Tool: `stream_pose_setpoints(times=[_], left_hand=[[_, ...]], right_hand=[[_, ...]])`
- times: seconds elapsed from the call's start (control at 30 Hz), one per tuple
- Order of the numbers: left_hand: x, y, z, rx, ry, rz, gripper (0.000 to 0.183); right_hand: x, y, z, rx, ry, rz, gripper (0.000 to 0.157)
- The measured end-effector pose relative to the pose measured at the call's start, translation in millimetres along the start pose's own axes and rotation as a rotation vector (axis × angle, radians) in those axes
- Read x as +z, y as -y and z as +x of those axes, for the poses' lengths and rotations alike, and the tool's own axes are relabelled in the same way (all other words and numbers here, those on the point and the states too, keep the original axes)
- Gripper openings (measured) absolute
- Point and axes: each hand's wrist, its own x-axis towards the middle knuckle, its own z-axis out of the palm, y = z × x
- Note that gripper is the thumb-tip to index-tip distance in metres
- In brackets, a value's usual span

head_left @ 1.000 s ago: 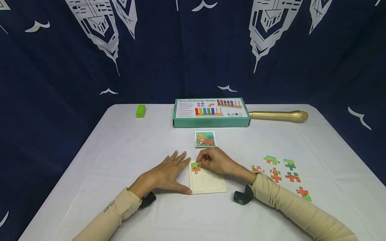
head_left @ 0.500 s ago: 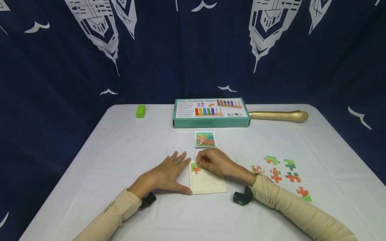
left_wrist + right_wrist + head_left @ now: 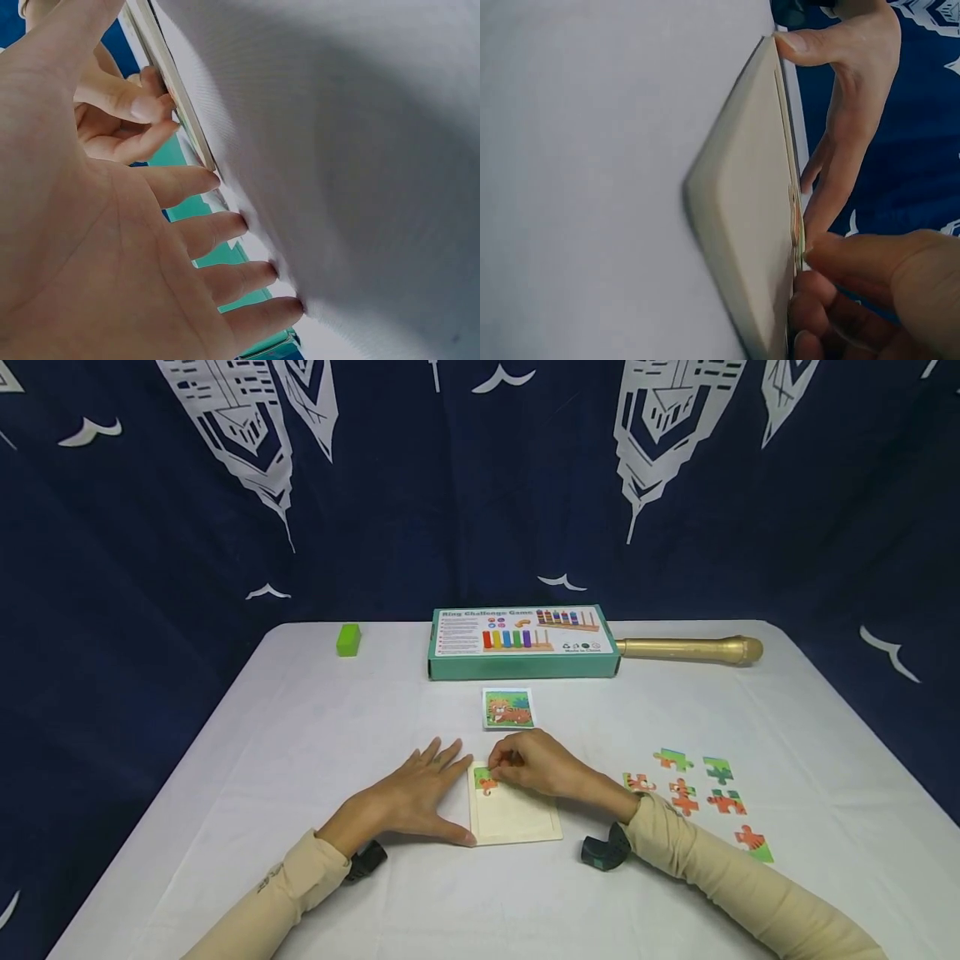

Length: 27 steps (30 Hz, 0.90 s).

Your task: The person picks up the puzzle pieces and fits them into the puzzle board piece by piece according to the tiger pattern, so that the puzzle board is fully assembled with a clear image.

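A pale wooden puzzle tray (image 3: pixel 517 818) lies flat on the white table. In its far left corner is a green and orange puzzle piece (image 3: pixel 483 782). My right hand (image 3: pixel 542 765), fingers curled, pinches at the piece's right edge; the fingers partly hide the contact. With thumb and fingers spread, my left hand (image 3: pixel 416 797) steadies the tray's left side, the thumb touching the near corner and a fingertip the far one. The left wrist view shows the left fingers straight, their tips on the cloth beside the tray.
Several loose puzzle pieces (image 3: pixel 684 795) lie to the right, near the right forearm. Beyond the tray sits a tiger picture card (image 3: pixel 508 708). Farther back are a green game box (image 3: pixel 525 668), a gold rod (image 3: pixel 686 649) and a green block (image 3: pixel 348 640).
Both hands and the puzzle piece stay essentially where they were. The whole head view has shifted very slightly.
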Motion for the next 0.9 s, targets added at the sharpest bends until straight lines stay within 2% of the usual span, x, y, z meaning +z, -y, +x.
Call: stream_pose_setpoints(times=[0.17,0.4,0.57,0.9], left_hand=[[1.2,0.9,-0.8,-0.004,-0.003,-0.003,0.11],[2.1,0.3,-0.6,-0.006,-0.009,-0.007,0.11],[2.7,0.3,0.1,-0.002,-0.017,-0.016,0.112],[2.4,0.8,0.1,0.011,-0.021,-0.016,0.112]], right_hand=[[-11.2,1,-9,0.013,-0.011,0.024,0.007],[-40.4,-13,-31,0.029,-0.092,0.061,0.013],[-64.7,-27,-51,0.081,-0.119,0.075,0.018],[-99.8,-54,-97,0.213,-0.212,0.005,0.026]])
